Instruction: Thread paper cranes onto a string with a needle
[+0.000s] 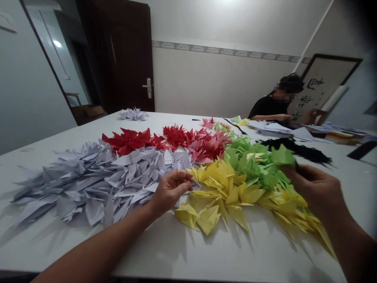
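A wide heap of folded white paper pieces point(88, 184) covers the left and middle of the table. My left hand point(175, 188) is closed in a pinch between the white heap and the folded yellow paper point(220, 184); what its fingertips hold is too small to make out. On the right, my right hand point(315, 188) is closed on a green folded paper point(283, 156), raised above the green paper pile point(250, 161). Red folded papers point(129, 139) and pink ones point(210, 145) lie behind the white and yellow ones.
Black strands point(303, 150) lie behind my right hand. Flat paper stacks point(273, 127) are at the back right, where a person in black point(272, 104) sits. A small white paper pile point(134, 114) rests on the far edge of the table point(165, 120).
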The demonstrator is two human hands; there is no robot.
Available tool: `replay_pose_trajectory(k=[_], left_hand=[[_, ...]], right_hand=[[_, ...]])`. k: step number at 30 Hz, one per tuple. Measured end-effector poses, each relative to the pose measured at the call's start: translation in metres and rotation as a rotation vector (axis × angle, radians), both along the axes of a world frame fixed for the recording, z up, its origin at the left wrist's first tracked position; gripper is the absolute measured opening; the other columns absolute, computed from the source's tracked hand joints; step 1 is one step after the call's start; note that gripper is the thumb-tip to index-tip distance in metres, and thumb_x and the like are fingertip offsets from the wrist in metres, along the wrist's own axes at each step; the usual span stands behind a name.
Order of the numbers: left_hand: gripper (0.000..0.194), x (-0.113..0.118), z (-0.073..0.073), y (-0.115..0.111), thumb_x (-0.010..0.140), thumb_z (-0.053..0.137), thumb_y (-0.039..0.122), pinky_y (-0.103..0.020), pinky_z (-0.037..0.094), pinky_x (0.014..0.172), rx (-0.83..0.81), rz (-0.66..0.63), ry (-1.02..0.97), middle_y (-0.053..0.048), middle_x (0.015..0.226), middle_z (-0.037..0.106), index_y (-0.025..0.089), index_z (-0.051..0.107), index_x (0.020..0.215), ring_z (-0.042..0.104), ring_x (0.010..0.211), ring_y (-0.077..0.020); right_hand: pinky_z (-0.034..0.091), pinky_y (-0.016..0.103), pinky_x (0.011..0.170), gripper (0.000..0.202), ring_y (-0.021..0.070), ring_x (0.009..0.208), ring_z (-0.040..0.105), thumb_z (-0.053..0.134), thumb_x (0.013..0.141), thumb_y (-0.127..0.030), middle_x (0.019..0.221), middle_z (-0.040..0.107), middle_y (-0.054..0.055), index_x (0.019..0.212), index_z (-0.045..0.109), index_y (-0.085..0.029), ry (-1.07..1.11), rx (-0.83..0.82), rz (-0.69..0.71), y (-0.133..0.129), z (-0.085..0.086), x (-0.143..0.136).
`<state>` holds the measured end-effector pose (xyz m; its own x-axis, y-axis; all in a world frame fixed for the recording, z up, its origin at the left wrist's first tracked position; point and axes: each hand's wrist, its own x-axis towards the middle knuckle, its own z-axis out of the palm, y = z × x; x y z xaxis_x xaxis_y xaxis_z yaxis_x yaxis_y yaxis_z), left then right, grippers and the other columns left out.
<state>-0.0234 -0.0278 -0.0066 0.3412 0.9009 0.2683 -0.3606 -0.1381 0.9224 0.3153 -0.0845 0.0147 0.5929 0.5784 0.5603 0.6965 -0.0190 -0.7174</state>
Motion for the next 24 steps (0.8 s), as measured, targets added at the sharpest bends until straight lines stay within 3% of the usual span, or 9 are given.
replay_pose_trajectory(k=[3, 7, 12, 16, 20, 24], left_hand=[[0.02, -0.001, -0.002, 0.001, 0.063, 0.076, 0.022, -0.023, 0.055, 0.064, 0.049, -0.009, 0.057, -0.002, 0.075, 0.066, 0.013, 0.064, 0.077, 0.062, 0.064, -0.0101], [0.017, -0.003, -0.005, 0.003, 0.067, 0.072, 0.022, -0.023, 0.055, 0.065, 0.121, -0.003, 0.12, -0.003, 0.077, 0.065, 0.012, 0.065, 0.08, 0.063, 0.066, -0.0107], [0.015, -0.004, -0.005, 0.003, 0.07, 0.069, 0.022, -0.024, 0.054, 0.065, 0.188, 0.0, 0.179, -0.004, 0.079, 0.064, 0.013, 0.064, 0.08, 0.063, 0.068, -0.0119], [0.013, -0.004, -0.007, 0.002, 0.071, 0.068, 0.023, -0.025, 0.054, 0.068, 0.22, 0.009, 0.213, -0.005, 0.081, 0.064, 0.013, 0.065, 0.08, 0.062, 0.073, -0.0132], [0.013, -0.005, -0.011, 0.003, 0.073, 0.066, 0.021, -0.024, 0.052, 0.068, 0.281, -0.007, 0.276, -0.006, 0.083, 0.064, 0.013, 0.066, 0.083, 0.06, 0.075, -0.0131], [0.014, -0.006, -0.015, 0.004, 0.076, 0.064, 0.024, -0.026, 0.052, 0.069, 0.315, -0.01, 0.293, -0.006, 0.084, 0.064, 0.014, 0.065, 0.085, 0.06, 0.075, -0.0137]], right_hand=[[0.047, 0.028, 0.06, 0.046, 0.0203, 0.068, 0.061, 0.069, 0.057, -0.053, 0.078, 0.07, 0.007, 0.083, 0.073, -0.016, -0.012, -0.076, 0.038, -0.007, -0.007, -0.003], [0.046, 0.031, 0.062, 0.049, 0.0234, 0.07, 0.062, 0.065, 0.055, -0.058, 0.079, 0.071, 0.008, 0.081, 0.072, -0.016, -0.055, -0.133, 0.018, -0.009, -0.009, -0.004], [0.044, 0.029, 0.065, 0.038, 0.0218, 0.072, 0.062, 0.069, 0.058, -0.044, 0.081, 0.071, 0.008, 0.083, 0.072, -0.016, -0.111, -0.182, -0.035, -0.019, 0.002, -0.004], [0.042, 0.03, 0.063, 0.026, 0.0225, 0.071, 0.061, 0.071, 0.062, -0.038, 0.078, 0.071, 0.007, 0.081, 0.071, -0.02, -0.11, -0.306, -0.145, -0.028, 0.006, 0.011], [0.04, 0.032, 0.059, 0.022, 0.0237, 0.066, 0.06, 0.073, 0.059, -0.036, 0.073, 0.07, 0.008, 0.074, 0.07, -0.02, -0.103, -0.43, -0.127, -0.03, 0.0, 0.032], [0.039, 0.031, 0.056, 0.034, 0.0208, 0.059, 0.058, 0.073, 0.06, -0.033, 0.069, 0.068, 0.007, 0.09, 0.071, -0.018, -0.097, -0.403, -0.101, -0.018, 0.004, 0.04]])
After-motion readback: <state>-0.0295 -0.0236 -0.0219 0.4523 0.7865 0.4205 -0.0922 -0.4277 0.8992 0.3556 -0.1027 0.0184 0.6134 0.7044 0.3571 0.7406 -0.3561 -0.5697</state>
